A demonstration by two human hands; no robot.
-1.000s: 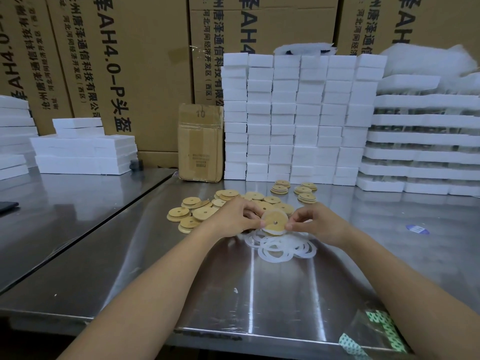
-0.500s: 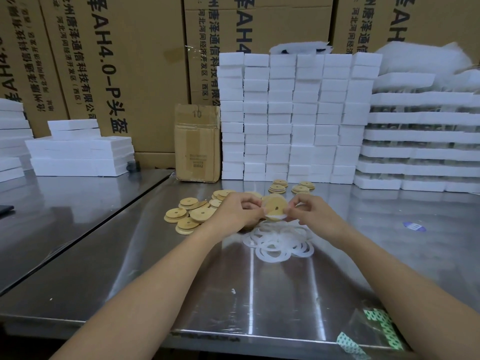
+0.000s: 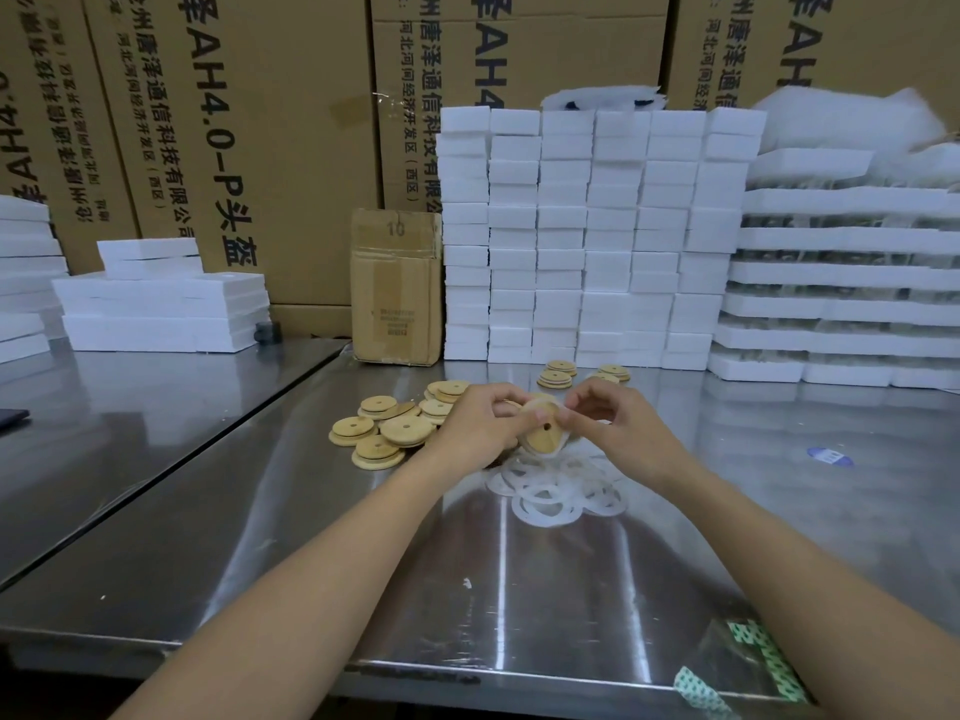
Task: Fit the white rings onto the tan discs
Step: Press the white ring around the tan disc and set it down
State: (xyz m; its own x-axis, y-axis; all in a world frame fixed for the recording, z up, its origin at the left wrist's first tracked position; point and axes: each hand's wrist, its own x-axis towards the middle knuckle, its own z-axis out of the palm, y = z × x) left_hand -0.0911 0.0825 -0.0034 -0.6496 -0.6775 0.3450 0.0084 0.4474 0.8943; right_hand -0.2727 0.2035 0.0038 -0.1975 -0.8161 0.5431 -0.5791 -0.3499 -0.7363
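Disc, frame centre: pinched by fingers of left hand and right hand; ring seemingly part-seated. Bare discs centre-left, rings below on worktop; most seemingly unfitted.

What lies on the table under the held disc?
A pile of white rings on the steel table. The left hand, right hand and disc cover its far edge.

The steel table bears tan discs, white rings, foam blocks.
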